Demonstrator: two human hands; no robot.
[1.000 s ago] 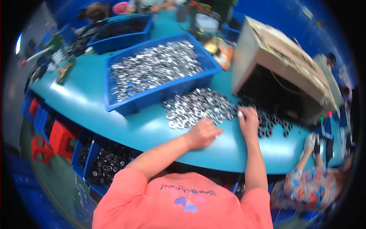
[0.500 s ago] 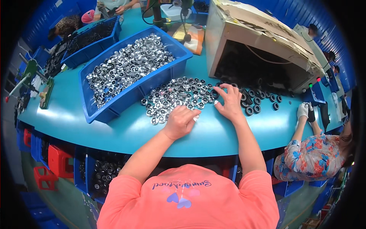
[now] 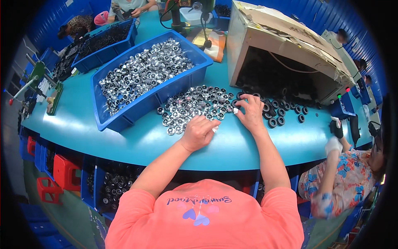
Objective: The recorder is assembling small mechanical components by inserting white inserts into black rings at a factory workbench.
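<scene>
My left hand (image 3: 198, 133) rests at the near edge of a loose pile of shiny silver wheel-like parts with dark centres (image 3: 186, 107). Its fingers are curled closed, with a bit of white at the thumb tip; anything inside the grip is hidden. Farther right, my right hand (image 3: 252, 113) hovers where the silver pile meets scattered black rings (image 3: 281, 121). Its thumb, tipped in white, and its bent index finger stand slightly apart, and no part shows between them. One dark ring lies just beyond the index fingertip.
A large blue bin (image 3: 143, 108) full of silver parts stands behind the pile at left. A box-like cabinet (image 3: 240, 54) with a dark opening is at back right. At far right sits a co-worker in a floral shirt (image 3: 331, 182). Red stools (image 3: 66, 172) stand lower left.
My right index finger has drawn in toward the thumb. My left hand stays nearly still. The co-worker's gloved hand has pulled back toward their body. The whole view has shifted slightly.
</scene>
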